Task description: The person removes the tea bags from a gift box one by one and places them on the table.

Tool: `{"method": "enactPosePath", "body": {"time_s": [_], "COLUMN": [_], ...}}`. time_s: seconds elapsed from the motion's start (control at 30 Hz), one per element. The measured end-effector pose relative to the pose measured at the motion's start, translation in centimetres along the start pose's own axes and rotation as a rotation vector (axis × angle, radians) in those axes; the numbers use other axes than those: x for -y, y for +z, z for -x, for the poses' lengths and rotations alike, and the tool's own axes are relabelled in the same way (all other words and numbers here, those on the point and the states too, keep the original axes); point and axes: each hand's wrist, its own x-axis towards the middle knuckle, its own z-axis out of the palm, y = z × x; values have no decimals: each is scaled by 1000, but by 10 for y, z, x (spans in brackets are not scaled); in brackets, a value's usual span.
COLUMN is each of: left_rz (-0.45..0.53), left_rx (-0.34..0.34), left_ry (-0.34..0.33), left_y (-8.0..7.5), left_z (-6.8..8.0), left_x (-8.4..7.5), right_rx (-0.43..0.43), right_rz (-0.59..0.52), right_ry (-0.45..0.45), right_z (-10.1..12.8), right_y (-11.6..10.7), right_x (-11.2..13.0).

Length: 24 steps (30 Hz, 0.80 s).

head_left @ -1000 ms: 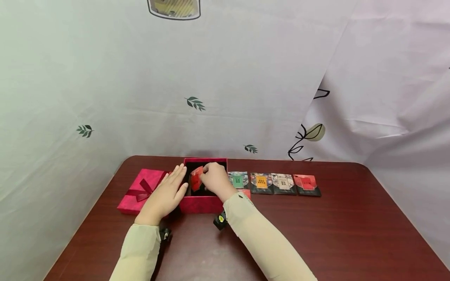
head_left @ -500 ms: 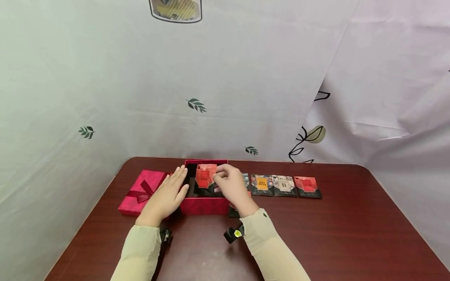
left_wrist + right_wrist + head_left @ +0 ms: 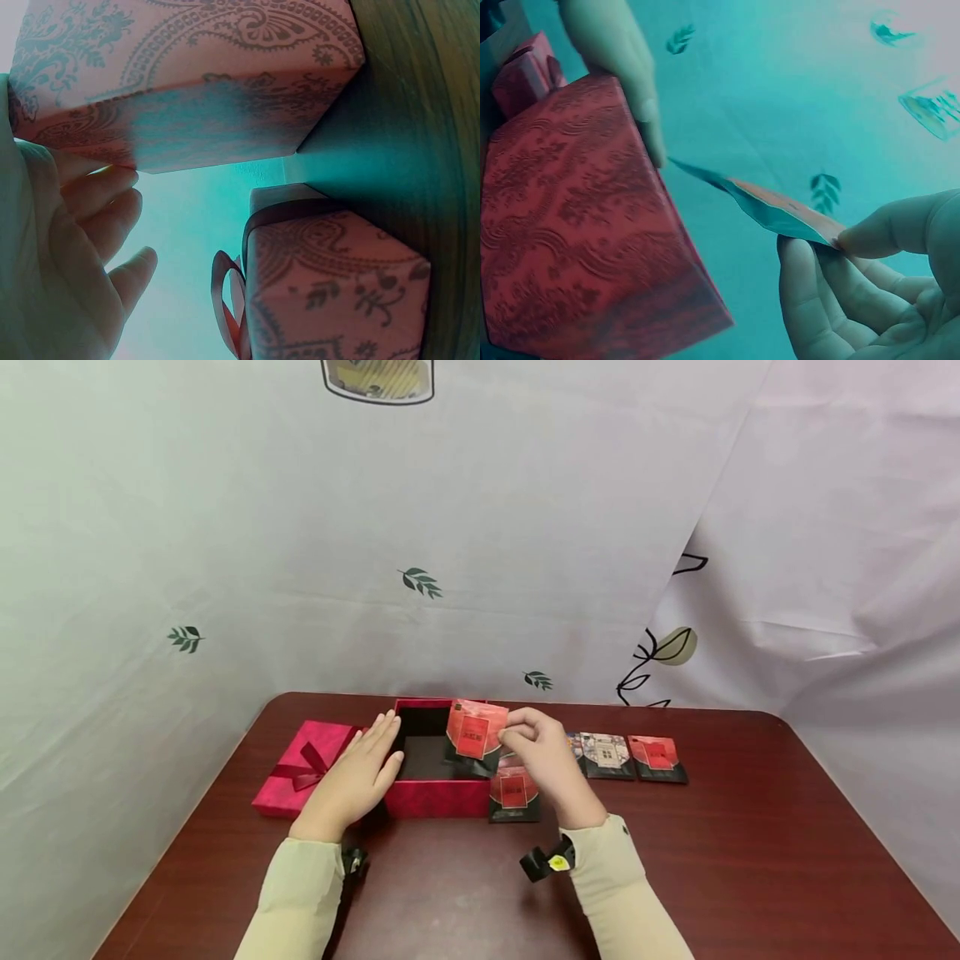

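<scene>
Both hands are at the open red box (image 3: 438,797). The right hand (image 3: 543,758) pinches a red sachet (image 3: 474,737) by its edge between thumb and curled fingers, holding it in the air over the box's right wall, at 9 o'clock from the hand. Half a second ago that sachet was lower and further left, over the dark inside of the box; it is now lifted clear and carried toward 3 o'clock, and the right wrist has swung out to the right with it. The left hand (image 3: 358,777) has not moved: its straight fingers lie flat against the box's left wall, gripping nothing.

With the hand shifted, a second red sachet (image 3: 514,792) shows flat on the tabletop (image 3: 750,860), touching the box's right wall at 6 o'clock from the held one. At 3 o'clock from the right hand two more sachets lie side by side, a pale one (image 3: 604,752) and a red one (image 3: 656,754); the hand now hides the others of that row. The red lid (image 3: 296,766) with its ribbon bow rests just left of the box, unchanged.
</scene>
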Motion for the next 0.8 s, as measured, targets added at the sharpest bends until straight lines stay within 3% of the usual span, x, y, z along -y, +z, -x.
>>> {"method": "enactPosePath", "body": {"time_s": [0.3,0.6,0.8], "left_rz": [0,5,6], "left_rx": [3,14,-12], "left_ry": [3,-3,7], "left_y": [1,1,1], "left_z": [-1,-3,-1], "left_x": [2,1,1], "right_rx": [70,39,41], "right_rz": [-106,-91,-39], "right_ry": [81,95,122], "right_z": [3,0,1], "right_y": [-37,-69,-88], "right_x": [-2,-9,-14]}}
